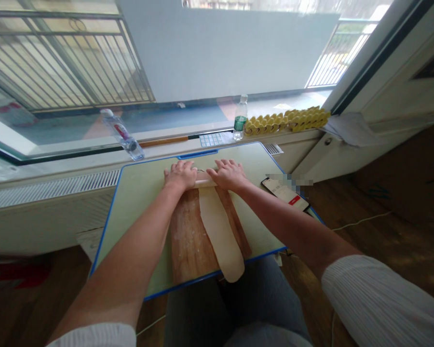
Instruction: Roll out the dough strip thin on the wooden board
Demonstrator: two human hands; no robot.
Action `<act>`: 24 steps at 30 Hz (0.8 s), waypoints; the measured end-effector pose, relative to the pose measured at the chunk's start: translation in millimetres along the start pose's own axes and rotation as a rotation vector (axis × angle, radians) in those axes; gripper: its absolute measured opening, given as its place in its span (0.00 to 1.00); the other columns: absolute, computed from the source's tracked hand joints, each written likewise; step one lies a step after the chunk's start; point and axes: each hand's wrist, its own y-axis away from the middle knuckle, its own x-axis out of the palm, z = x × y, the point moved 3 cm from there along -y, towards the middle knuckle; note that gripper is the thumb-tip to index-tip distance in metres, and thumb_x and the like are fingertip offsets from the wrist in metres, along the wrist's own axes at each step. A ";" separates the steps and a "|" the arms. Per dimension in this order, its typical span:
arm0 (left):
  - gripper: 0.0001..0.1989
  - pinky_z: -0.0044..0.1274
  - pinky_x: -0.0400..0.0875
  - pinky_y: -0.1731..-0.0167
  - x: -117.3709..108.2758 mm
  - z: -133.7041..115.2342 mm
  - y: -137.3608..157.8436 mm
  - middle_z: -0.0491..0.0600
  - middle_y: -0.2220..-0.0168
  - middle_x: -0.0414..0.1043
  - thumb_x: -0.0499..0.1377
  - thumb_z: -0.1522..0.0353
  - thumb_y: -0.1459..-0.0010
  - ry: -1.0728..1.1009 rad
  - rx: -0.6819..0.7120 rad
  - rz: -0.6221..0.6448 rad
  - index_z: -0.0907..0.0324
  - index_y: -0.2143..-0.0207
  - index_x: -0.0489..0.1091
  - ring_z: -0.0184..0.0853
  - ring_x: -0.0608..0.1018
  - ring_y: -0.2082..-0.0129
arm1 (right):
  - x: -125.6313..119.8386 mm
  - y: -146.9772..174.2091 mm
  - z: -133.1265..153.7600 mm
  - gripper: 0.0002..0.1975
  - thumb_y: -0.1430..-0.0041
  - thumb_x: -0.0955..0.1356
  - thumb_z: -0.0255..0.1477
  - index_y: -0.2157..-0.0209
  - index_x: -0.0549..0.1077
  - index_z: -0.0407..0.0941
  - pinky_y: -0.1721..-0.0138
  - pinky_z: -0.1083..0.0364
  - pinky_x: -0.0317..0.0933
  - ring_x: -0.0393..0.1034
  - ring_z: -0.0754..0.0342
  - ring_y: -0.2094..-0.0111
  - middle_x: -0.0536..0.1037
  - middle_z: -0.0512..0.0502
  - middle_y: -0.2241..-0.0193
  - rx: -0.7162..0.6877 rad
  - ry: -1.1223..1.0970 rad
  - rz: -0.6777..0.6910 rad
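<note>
A pale rolling pin [205,183] lies crosswise near the far end of a wooden board [190,236]. My left hand [182,174] is over its left end and my right hand [228,174] over its right end, thumbs pointing towards each other. Both hands hold the pin from above; its ends are hidden beneath them. From under the pin a long, flat strip of dough [220,226] runs towards me along the board. Its rounded near end hangs past the table's front edge.
The board rests on a small blue-edged table [150,193]. A phone [285,193] lies at its right side. On the windowsill beyond are a tilted bottle [123,135], an upright bottle [240,120], a wooden stick [164,141] and a yellow egg-carton-like stack [289,120].
</note>
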 end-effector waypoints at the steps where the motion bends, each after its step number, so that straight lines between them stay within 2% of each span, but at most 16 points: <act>1: 0.32 0.52 0.57 0.29 0.7 0.4 3.0 0.51 0.23 0.57 0.42 0.54 0.29 0.002 0.002 -0.002 0.47 0.27 0.63 0.52 0.63 0.27 | 0.1 4.7 0.9 0.35 0.27 0.56 0.53 0.31 0.68 0.47 0.34 0.32 0.56 0.61 0.34 0.32 0.70 0.37 0.31 -0.001 0.009 -0.013; 10: 0.32 0.52 0.58 0.30 2.3 0.4 43.0 0.52 0.25 0.61 0.40 0.53 0.29 0.000 0.015 -0.022 0.47 0.29 0.65 0.51 0.66 0.29 | 3.7 47.0 10.4 0.38 0.25 0.55 0.54 0.30 0.67 0.41 0.33 0.34 0.54 0.62 0.33 0.34 0.72 0.34 0.32 -0.027 0.101 -0.124; 19: 0.33 0.49 0.59 0.31 0.8 -2.3 87.4 0.54 0.25 0.62 0.38 0.53 0.28 -0.032 0.053 -0.115 0.51 0.29 0.65 0.49 0.66 0.29 | 1.7 89.8 18.3 0.40 0.24 0.52 0.54 0.27 0.61 0.39 0.32 0.37 0.51 0.60 0.35 0.32 0.68 0.30 0.30 -0.037 0.107 -0.121; 24: 0.34 0.46 0.57 0.29 1.1 -3.5 100.3 0.54 0.25 0.62 0.37 0.53 0.27 -0.016 0.032 -0.125 0.53 0.28 0.63 0.47 0.64 0.27 | 1.2 95.7 18.9 0.38 0.23 0.52 0.51 0.28 0.63 0.39 0.33 0.37 0.53 0.61 0.35 0.33 0.69 0.29 0.31 -0.082 0.123 -0.127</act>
